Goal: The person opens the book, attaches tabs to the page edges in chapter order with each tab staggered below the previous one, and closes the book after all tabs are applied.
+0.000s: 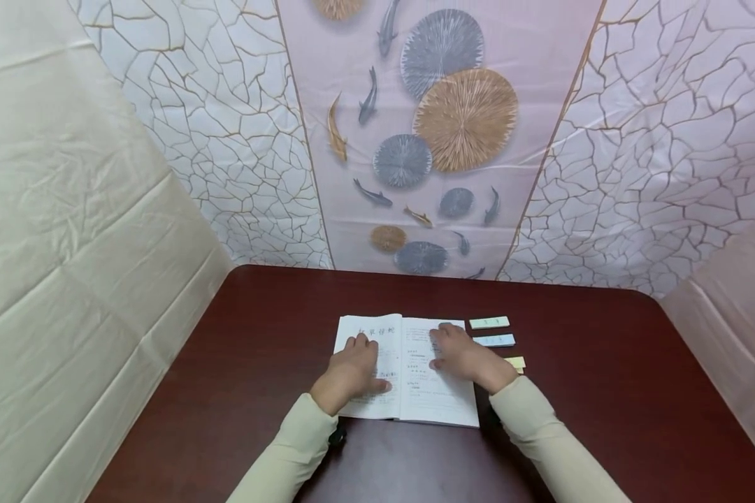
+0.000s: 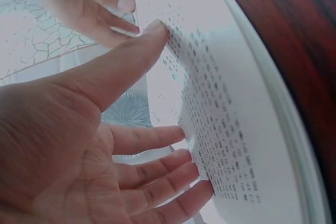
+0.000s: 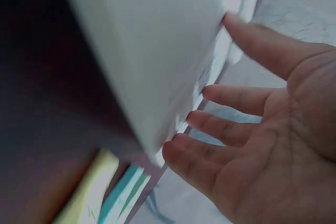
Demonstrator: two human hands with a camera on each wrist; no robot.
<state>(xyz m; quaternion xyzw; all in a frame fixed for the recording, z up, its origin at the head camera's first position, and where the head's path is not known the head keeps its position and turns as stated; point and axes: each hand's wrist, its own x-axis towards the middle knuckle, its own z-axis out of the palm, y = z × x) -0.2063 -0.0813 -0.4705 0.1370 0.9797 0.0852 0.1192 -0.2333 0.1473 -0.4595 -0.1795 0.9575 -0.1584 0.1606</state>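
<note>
An open book (image 1: 437, 402) with printed pages lies flat on the dark red table (image 1: 277, 335). On its left page rests my left hand (image 1: 352, 367), fingertips and thumb touching the paper, as the left wrist view also shows with the hand (image 2: 105, 145) over lines of print. My right hand (image 1: 462, 353) touches the right page (image 1: 434, 405). In the right wrist view the fingers (image 3: 226, 124) are spread and fairly straight, their tips at the paper. Neither hand grips anything. Part of the print is hidden beneath the hands.
Right of the book lie a green sticky-note pad (image 1: 489, 323), a blue one (image 1: 495, 340) and a yellow one (image 1: 516, 363), partly behind the right wrist. A patterned curtain (image 1: 415, 209) hangs behind the table, and pale cloth (image 1: 69, 279) stands at the left side.
</note>
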